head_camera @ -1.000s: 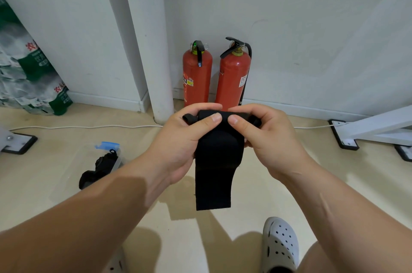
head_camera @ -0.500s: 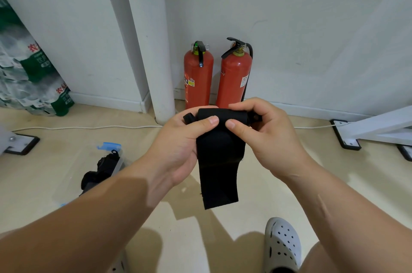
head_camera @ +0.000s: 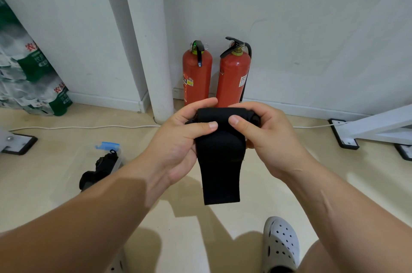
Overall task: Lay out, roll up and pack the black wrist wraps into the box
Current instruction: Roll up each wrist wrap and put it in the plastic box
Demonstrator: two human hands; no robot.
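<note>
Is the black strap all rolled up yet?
Only partly. The wrist wrap is rolled on top, between left hand and right hand; its tail hangs flat.

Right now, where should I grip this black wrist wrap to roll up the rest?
Probably the rolled top of the wrist wrap, at both ends, coming from the sides: left hand and right hand with thumbs on the near face, fingers over the back. The flat tail hangs loose.
</note>
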